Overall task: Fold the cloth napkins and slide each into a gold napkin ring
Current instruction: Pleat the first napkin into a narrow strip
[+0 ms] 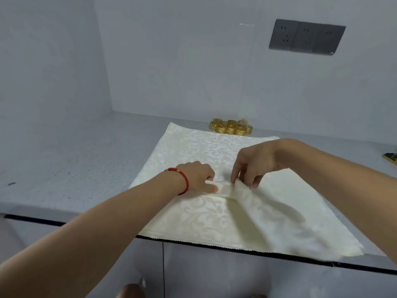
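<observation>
A stack of cream damask napkins (189, 151) lies flat on the grey counter (71, 160). The top napkin (257, 214) is gathered into a loose fold that runs from the middle toward the front right corner. My left hand (199, 177), with a red bracelet at the wrist, pinches the gathered end of that fold. My right hand (255, 162) pinches the same fold just to the right, fingers pointing down. Several gold napkin rings (231, 127) stand in a cluster behind the stack, near the wall.
The counter's front edge (86, 224) runs across the lower view, and the napkins overhang it slightly. A dark outlet panel (307, 36) is on the back wall. A dark and gold object (391, 157) shows at the right border.
</observation>
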